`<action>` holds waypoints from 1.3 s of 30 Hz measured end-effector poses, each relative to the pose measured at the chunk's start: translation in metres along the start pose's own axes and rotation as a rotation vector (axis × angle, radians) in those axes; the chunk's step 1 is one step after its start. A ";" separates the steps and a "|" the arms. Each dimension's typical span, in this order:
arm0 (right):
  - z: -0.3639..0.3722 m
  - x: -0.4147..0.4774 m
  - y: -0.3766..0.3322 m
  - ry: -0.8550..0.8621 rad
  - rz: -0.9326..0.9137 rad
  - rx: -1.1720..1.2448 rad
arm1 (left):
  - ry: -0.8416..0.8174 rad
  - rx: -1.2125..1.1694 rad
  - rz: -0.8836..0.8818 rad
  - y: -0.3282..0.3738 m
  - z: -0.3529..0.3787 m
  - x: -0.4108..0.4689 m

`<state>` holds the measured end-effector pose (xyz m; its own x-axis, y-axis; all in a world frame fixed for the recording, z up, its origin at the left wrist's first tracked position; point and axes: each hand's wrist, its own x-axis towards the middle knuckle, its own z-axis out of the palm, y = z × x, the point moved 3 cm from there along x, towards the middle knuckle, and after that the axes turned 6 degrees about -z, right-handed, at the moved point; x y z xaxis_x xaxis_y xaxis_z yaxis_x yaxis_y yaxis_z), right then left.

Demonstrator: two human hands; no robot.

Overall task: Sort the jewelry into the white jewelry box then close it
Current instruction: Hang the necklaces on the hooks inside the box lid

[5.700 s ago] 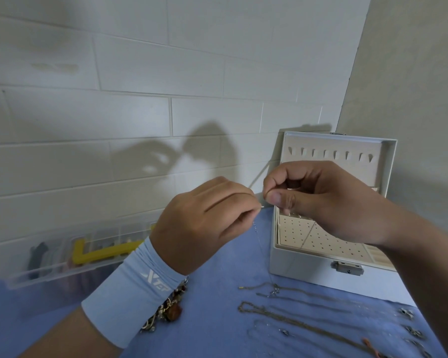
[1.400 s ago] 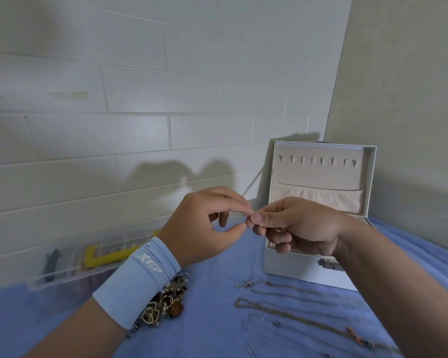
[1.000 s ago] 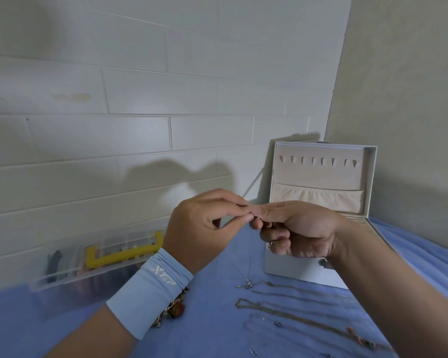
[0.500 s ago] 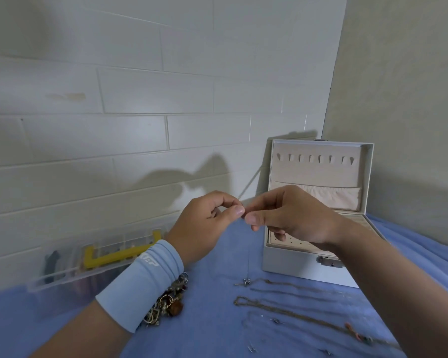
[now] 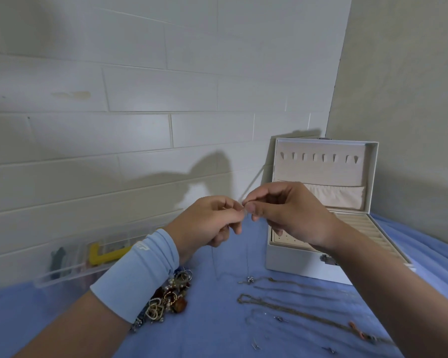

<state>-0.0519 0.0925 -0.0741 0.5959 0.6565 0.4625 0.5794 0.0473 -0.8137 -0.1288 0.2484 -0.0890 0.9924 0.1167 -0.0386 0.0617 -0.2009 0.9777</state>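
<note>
The thin chain (image 5: 247, 241) is showing only as a faint line at the centre of the frame; its ends, between the pinching fingertips of the left hand (image 5: 207, 223) and the right hand (image 5: 290, 213), are looking too small to tell; the right hand and forearm are covering much of the white jewelry box (image 5: 298, 264) tray and part of its latch (image 5: 326, 259) at centre right; the forearm is also hiding the necklaces (image 5: 295, 308) at lower right; the wristband (image 5: 137, 272) is covering part of the jewelry pile (image 5: 173, 298) at lower centre; the clear organizer (image 5: 67, 267) at lower left is blurring its contents; both forearms are running off the bottom edge.
</note>
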 end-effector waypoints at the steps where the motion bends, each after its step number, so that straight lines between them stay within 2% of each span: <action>1: 0.001 0.000 0.000 -0.003 -0.018 0.005 | -0.030 -0.014 -0.040 0.000 0.001 0.000; 6: 0.006 -0.002 0.004 -0.008 -0.103 -0.065 | -0.229 -0.152 -0.244 -0.006 0.005 -0.003; 12: 0.004 -0.001 0.007 0.011 -0.210 -0.130 | -0.231 -0.218 -0.304 -0.009 0.000 -0.002; 18: 0.008 -0.002 0.009 0.021 -0.146 0.072 | -0.284 -0.495 -0.399 -0.017 0.004 0.000; 22: 0.019 -0.003 0.014 -0.013 -0.084 0.205 | -0.220 -0.522 -0.422 -0.018 0.006 0.000; 26: 0.027 -0.006 0.019 0.002 0.022 0.313 | -0.067 -0.271 -0.342 -0.013 -0.004 0.001; 30: 0.033 -0.004 0.020 0.059 0.074 0.211 | 0.120 0.037 -0.193 -0.003 -0.012 -0.004; 33: 0.037 -0.003 0.020 0.157 0.110 0.178 | 0.213 0.135 -0.030 0.003 -0.014 -0.007; 39: 0.039 -0.003 0.019 0.258 0.234 0.318 | 0.291 0.276 0.294 0.008 -0.014 -0.007</action>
<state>-0.0642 0.1210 -0.1042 0.8320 0.4707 0.2935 0.2380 0.1749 -0.9554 -0.1371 0.2591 -0.0785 0.9034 0.2757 0.3283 -0.1513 -0.5114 0.8459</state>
